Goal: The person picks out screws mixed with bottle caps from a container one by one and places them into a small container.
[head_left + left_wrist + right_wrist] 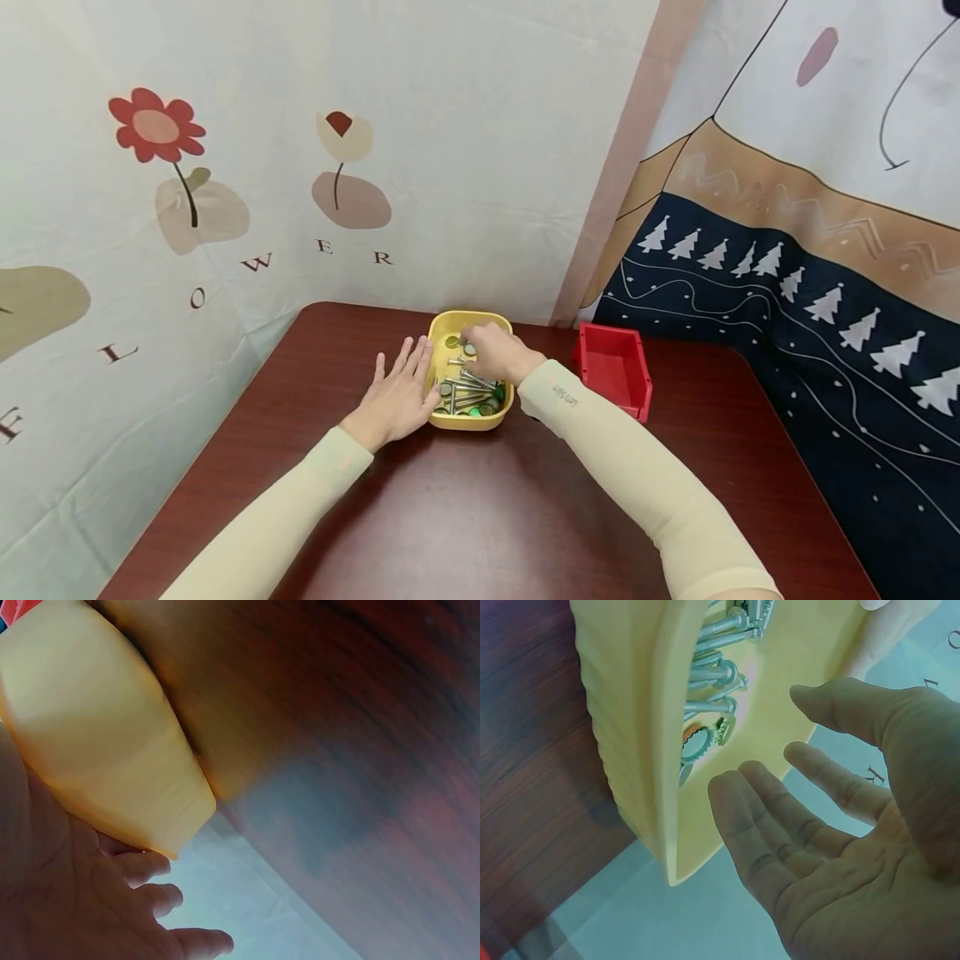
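A yellow box (471, 423) holds several metal screws (468, 392) and round bottle caps (486, 408). My left hand (396, 400) lies with fingers spread against the box's left side; in the left wrist view the hand (75, 892) touches the yellow wall (112, 727). Over the far part of the box is my right hand (495, 352), near a few caps (452, 342). The right wrist view shows this hand (847, 817) with loosely bent, parted fingers and nothing between them, beside screws (724, 637) and a cap (697, 742) in the box (622, 712).
An empty red bin (613, 367) stands right of the yellow box on the dark wood table (450, 517). Behind the table hangs a pale cloth (480, 167) printed with flowers, and a dark printed cloth (750, 308) hangs at the right.
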A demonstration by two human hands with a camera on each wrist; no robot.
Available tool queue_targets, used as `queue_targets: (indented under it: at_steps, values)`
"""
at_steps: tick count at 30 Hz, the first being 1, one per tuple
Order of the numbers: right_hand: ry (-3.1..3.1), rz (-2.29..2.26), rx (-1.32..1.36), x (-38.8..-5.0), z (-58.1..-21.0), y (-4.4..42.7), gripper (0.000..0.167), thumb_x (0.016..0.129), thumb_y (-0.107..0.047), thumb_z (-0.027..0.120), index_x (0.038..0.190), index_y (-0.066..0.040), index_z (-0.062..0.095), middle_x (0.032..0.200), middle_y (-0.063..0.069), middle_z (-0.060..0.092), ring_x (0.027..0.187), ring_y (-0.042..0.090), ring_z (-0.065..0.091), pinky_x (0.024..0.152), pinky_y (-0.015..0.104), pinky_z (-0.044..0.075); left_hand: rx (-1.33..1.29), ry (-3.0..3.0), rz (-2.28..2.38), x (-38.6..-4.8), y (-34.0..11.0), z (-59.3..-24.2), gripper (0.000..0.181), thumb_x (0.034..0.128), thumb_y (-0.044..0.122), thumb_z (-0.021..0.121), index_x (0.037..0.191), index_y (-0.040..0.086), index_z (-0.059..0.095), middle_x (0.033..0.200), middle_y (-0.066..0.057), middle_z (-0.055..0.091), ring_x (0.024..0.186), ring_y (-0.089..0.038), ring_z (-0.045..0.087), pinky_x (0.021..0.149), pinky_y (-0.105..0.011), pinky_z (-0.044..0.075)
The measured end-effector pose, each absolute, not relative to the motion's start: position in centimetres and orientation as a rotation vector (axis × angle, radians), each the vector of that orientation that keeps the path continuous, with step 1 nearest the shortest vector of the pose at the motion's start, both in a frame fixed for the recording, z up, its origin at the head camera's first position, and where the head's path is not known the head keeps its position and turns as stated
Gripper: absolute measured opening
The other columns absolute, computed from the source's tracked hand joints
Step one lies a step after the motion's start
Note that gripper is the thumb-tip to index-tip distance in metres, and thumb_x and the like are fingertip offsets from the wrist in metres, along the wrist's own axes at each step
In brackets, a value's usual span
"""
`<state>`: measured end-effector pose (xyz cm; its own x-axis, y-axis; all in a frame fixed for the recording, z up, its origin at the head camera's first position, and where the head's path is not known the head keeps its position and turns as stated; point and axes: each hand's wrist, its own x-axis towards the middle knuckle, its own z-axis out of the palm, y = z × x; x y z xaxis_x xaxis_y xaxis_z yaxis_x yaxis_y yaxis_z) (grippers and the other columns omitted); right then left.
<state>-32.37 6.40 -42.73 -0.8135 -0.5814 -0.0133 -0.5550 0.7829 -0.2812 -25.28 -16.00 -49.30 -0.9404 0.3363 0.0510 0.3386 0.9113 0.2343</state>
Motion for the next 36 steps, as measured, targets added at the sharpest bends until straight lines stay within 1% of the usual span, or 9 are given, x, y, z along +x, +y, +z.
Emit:
queue_targets:
  at_steps: [5,12,17,21,23,25,30,32,36]
  values:
    - [2.851,-0.39,-0.869,-32.4,-42.9,5.9,0.045,0.106,-0.014,0.084,0.148,-0.002,0.075,0.145,0.017,0.081,0.117,0.026,0.079,0.107,0.046,0.067,-0.538,-3.074,-0.384,-25.1,-16.1,-49.2,0.086,0.1218,0.048,0.045,0.186,0.0,0.014,0.198,-0.016,0.009,0.186,-0.041,0.004,0.141,-0.083,0.013]
    - [2.842,-0.35,-0.832,-32.8,-43.3,5.4,0.046,0.105,-0.014,0.084,0.148,-0.001,0.075,0.142,0.015,0.082,0.125,0.026,0.081,0.112,0.044,0.066,-0.541,-3.068,-0.383,-25.2,-16.0,-49.1,0.085,0.1215,0.047,0.044,0.186,0.0,0.015,0.197,-0.017,0.011,0.185,-0.043,0.006,0.141,-0.084,0.015]
    - [2.843,-0.292,-0.833,-34.3,-44.8,4.8,0.046,0.103,-0.019,0.086,0.146,-0.003,0.078,0.139,0.013,0.084,0.121,0.025,0.083,0.105,0.045,0.069,-0.535,-3.071,-0.388,-25.2,-15.9,-49.1,0.085,0.1212,0.047,0.044,0.186,0.0,0.016,0.197,-0.017,0.011,0.185,-0.042,0.007,0.141,-0.084,0.014]
    - [2.806,-0.295,-0.81,-34.8,-45.5,4.6,0.047,0.103,-0.017,0.085,0.148,-0.004,0.077,0.142,0.013,0.083,0.122,0.025,0.082,0.106,0.043,0.069,-0.534,-3.076,-0.393,-25.2,-15.8,-49.1,0.085,0.122,0.047,0.044,0.186,0.0,0.015,0.198,-0.016,0.01,0.186,-0.042,0.005,0.141,-0.083,0.013]
    - [2.802,-0.277,-0.803,-35.3,-46.3,4.5,0.047,0.102,-0.015,0.085,0.147,-0.004,0.078,0.141,0.013,0.084,0.119,0.023,0.082,0.105,0.041,0.069,-0.536,-3.076,-0.388,-25.2,-15.8,-49.2,0.085,0.1222,0.047,0.044,0.186,0.0,0.014,0.198,-0.016,0.009,0.186,-0.041,0.005,0.141,-0.083,0.013]
    - [2.809,-0.267,-0.806,-36.2,-47.5,4.6,0.046,0.101,-0.017,0.086,0.145,-0.009,0.08,0.138,0.008,0.085,0.113,0.019,0.082,0.101,0.038,0.068,-0.539,-3.073,-0.388,-25.3,-15.8,-49.2,0.085,0.1221,0.047,0.044,0.186,0.0,0.014,0.198,-0.016,0.01,0.186,-0.041,0.005,0.141,-0.084,0.012]
    - [2.834,-0.23,-0.792,-37.9,-50.0,4.5,0.045,0.1,-0.019,0.085,0.144,-0.013,0.08,0.133,0.004,0.086,0.105,0.015,0.079,0.095,0.039,0.068,-0.534,-3.067,-0.379,-25.2,-15.8,-49.2,0.085,0.1218,0.047,0.044,0.186,-0.001,0.015,0.198,-0.017,0.01,0.186,-0.042,0.006,0.141,-0.084,0.013]
    - [2.846,-0.199,-0.778,-37.5,-49.7,4.4,0.045,0.1,-0.018,0.085,0.144,-0.011,0.08,0.133,0.006,0.086,0.105,0.016,0.079,0.096,0.041,0.068,-0.534,-3.063,-0.375,-25.2,-15.8,-49.2,0.085,0.1217,0.046,0.044,0.186,-0.001,0.015,0.197,-0.017,0.011,0.185,-0.043,0.007,0.141,-0.084,0.014]
    - [2.822,-0.22,-0.739,-34.8,-46.5,4.3,0.043,0.105,-0.016,0.083,0.147,-0.008,0.078,0.135,0.009,0.085,0.113,0.02,0.08,0.101,0.043,0.067,-0.533,-3.056,-0.371,-25.1,-15.8,-49.1,0.084,0.1216,0.045,0.045,0.186,-0.001,0.015,0.197,-0.017,0.012,0.185,-0.043,0.007,0.14,-0.084,0.016]
